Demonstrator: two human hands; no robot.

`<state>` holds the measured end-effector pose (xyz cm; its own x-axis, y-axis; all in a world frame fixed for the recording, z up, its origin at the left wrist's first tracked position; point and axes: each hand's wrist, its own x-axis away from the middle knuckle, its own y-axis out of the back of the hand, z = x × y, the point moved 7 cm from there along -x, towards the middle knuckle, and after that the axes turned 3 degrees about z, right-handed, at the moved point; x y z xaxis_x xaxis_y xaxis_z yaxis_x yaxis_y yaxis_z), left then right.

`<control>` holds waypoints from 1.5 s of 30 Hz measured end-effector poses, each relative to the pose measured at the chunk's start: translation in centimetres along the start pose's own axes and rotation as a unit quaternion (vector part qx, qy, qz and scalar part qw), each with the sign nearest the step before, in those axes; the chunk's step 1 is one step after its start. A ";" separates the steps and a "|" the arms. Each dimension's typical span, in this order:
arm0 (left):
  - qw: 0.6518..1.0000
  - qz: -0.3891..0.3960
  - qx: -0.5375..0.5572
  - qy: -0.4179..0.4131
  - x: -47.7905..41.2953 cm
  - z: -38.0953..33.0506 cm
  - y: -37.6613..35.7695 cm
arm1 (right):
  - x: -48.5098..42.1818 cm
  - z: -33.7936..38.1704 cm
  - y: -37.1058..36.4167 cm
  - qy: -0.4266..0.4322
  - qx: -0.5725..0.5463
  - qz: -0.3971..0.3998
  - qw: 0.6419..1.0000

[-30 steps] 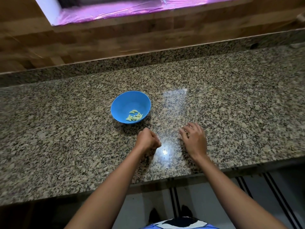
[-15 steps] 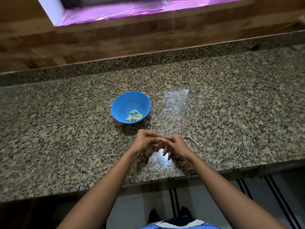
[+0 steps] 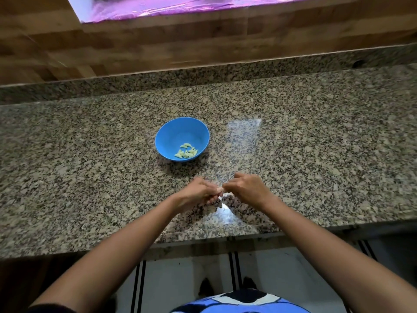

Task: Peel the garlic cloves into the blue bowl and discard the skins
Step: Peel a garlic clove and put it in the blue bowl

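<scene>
A blue bowl (image 3: pixel 182 139) stands on the granite counter with several peeled pale-green garlic cloves (image 3: pixel 186 151) in its near side. Just in front of the bowl, low over the counter, my two hands meet. My left hand (image 3: pixel 198 193) has its fingers curled and pinches a small pale garlic clove (image 3: pixel 220 189) at its fingertips. My right hand (image 3: pixel 247 188) pinches the other end of the same clove with curled fingers. Most of the clove is hidden by the fingers.
The speckled granite counter (image 3: pixel 316 154) stretches left and right, with a raised granite ledge (image 3: pixel 203 75) and a wooden wall behind. Its front edge (image 3: pixel 203 238) runs just below my wrists, with white floor beneath.
My right hand lifted off the counter, where it lay with fingers spread, and joined my left hand. Both now pinch the clove. A small pale piece seen at right half a second ago is out of sight.
</scene>
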<state>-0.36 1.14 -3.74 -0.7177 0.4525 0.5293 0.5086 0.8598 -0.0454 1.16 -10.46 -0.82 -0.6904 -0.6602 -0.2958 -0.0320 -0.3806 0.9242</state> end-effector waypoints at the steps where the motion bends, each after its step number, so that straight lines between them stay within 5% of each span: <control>1: 0.998 -0.027 -0.049 -0.016 -0.1 -0.2 0.2 | 0.0 -0.5 -0.3 -0.035 -0.034 0.016 0.999; 3: 0.955 -0.108 -0.266 -0.079 -0.4 -1.3 0.8 | 0.6 -1.9 -2.0 -0.193 -0.258 0.115 0.940; 5: 0.876 -0.149 -0.429 -0.163 -0.2 -2.5 0.4 | 1.8 -1.6 -3.3 -0.287 -0.499 0.166 0.801; 6: 0.859 -0.157 -0.450 -0.189 -0.1 -2.6 0.2 | 2.0 -1.4 -3.6 -0.298 -0.564 0.163 0.753; 8: 0.885 -0.191 -0.382 -0.186 -0.1 -2.2 0.7 | 2.5 -1.4 -3.8 -0.311 -0.610 0.136 0.716; 12: 0.941 -0.239 -0.181 -0.153 -0.3 -1.2 1.9 | 2.6 -2.0 -3.5 -0.344 -0.550 0.059 0.759; 21: 0.893 -0.310 -0.271 -0.179 0.4 -1.4 1.2 | 1.9 -1.7 -3.1 -0.344 -0.487 0.036 0.802; 25: 0.901 -0.301 -0.270 -0.156 0.3 -0.2 1.4 | 2.5 -2.9 -2.5 -0.377 -0.491 -0.011 0.786; 30: 0.931 -0.293 -0.185 -0.117 0.3 0.2 1.9 | 3.1 -2.1 -4.0 -0.389 -0.490 0.062 0.777; 35: 0.953 -0.248 -0.112 -0.129 -0.2 -0.1 1.4 | 2.9 -1.8 -3.8 -0.370 -0.421 0.090 0.823; 39: 0.973 -0.216 0.066 -0.053 -0.6 1.6 1.5 | 2.9 -2.0 -2.8 -0.410 -0.491 -0.016 0.768; 43: 0.951 -0.206 0.229 -0.017 -0.5 2.7 1.3 | 3.0 -1.5 -3.0 -0.452 -0.570 -0.052 0.684; 45: 0.944 -0.211 0.251 -0.033 -0.2 2.6 1.5 | 3.3 -1.9 -3.0 -0.462 -0.510 -0.031 0.725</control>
<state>-0.72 2.95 -6.14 -0.8423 0.0439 0.5373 -0.1075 0.9630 -0.2472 0.33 -12.77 -5.00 -0.9153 -0.0858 0.3936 0.1424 -0.9829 0.1169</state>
